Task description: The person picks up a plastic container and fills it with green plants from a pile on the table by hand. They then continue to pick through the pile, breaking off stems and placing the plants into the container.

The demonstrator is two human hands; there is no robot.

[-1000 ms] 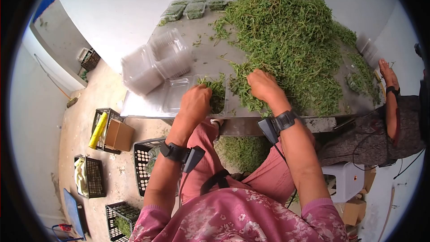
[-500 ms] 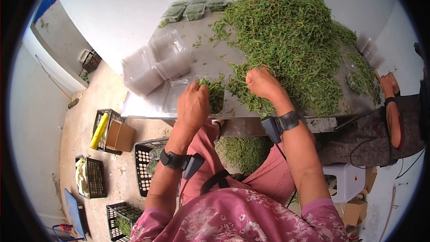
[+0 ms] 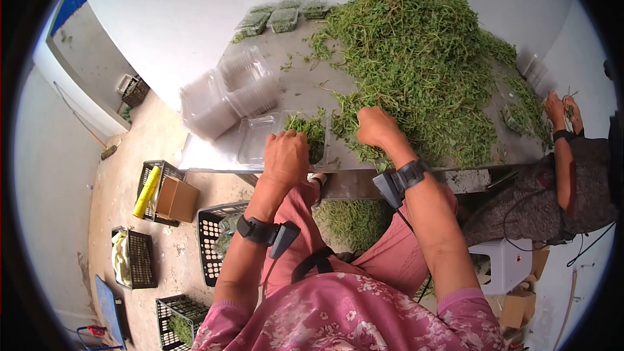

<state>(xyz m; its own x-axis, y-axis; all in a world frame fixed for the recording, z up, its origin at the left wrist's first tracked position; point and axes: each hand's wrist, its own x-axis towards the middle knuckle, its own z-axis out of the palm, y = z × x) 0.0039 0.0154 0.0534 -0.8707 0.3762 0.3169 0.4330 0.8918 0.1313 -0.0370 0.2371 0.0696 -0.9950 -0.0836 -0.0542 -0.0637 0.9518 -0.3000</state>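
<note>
An open clear plastic box [image 3: 259, 138] lies near the table's front edge, its lid half at the left and leafy green stems [image 3: 313, 130] in the right half. My left hand [image 3: 286, 155] is closed at the left side of these greens; its fingertips are partly hidden. To the right, my right hand [image 3: 382, 129] has its fingers curled at the near edge of a large heap of leafy greens [image 3: 409, 45]. What lies inside those fingers is hidden from the camera.
Stacked clear boxes [image 3: 224, 94] stand at left. Filled boxes [image 3: 283, 21] sit at the back of the metal table [image 3: 286, 84]. At right, a co-worker's hands [image 3: 560, 112] hold stems. Black crates [image 3: 138, 257] are on the floor; more greens [image 3: 354, 221] lie under the table.
My left hand has moved slightly down and right, showing more of the greens in the box. My right hand has shifted slightly downward. The co-worker's hands have risen and moved apart.
</note>
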